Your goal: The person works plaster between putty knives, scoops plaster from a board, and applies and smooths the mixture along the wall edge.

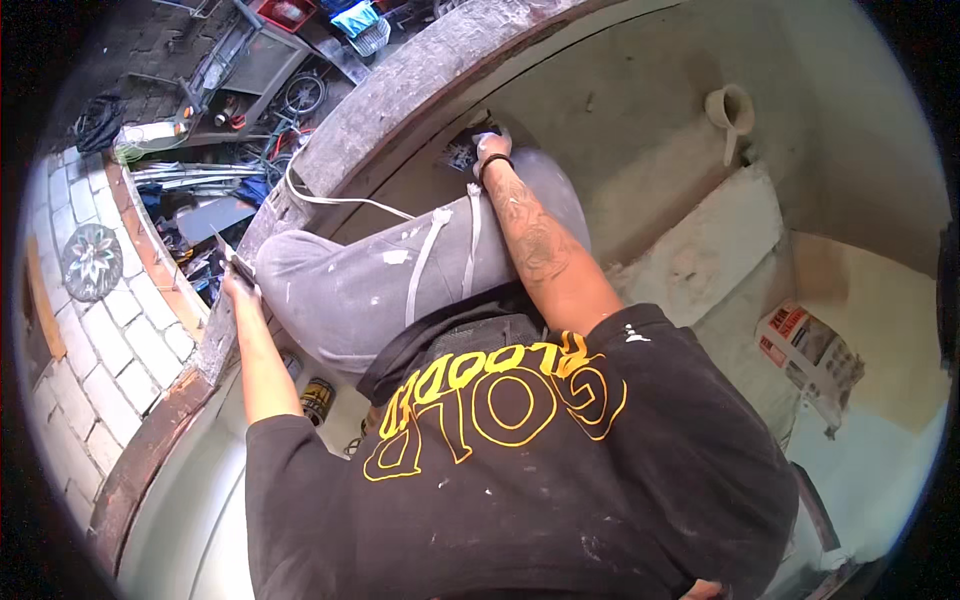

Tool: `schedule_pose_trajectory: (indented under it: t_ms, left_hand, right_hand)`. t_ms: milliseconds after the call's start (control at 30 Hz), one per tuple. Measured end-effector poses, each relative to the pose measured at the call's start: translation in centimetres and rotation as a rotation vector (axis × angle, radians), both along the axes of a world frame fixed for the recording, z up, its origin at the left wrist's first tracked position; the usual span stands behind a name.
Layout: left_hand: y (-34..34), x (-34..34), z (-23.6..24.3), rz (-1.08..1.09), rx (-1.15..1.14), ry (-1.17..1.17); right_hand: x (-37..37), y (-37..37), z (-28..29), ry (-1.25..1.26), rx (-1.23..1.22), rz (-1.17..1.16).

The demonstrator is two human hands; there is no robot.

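At left, a thin, flat grey tool [241, 266] points lengthwise far-left, clasped in the curled left hand [237, 287]; the right hand [492, 151], arm outstretched, adjoins a dark, white-smeared piece [459, 153], its grip unclear.

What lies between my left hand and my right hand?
In the head view, your raised leg in grey trousers and a white cord lie between your left hand and right hand.
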State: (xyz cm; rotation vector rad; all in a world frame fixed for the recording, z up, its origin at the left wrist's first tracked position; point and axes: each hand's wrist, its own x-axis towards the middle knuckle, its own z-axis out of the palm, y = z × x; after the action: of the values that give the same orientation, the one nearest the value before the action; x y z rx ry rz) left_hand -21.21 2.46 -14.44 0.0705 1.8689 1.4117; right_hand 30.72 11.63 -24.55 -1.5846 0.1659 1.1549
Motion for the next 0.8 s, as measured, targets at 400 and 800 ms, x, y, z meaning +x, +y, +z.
schedule_pose_trajectory:
  t_ms: [400, 800]
  left_hand:
    - [-1.3, 0.1, 1.2, -0.202, 0.061, -0.038]
    - [-1.7, -1.0, 0.8, -0.159, 0.063, -0.06]
  right_hand:
    - [-4.6, 1.7, -2.1, -0.098, -0.084, 0.079]
    - [-5.0, 2.2, -12.1, -0.644, -0.256, 0.632]
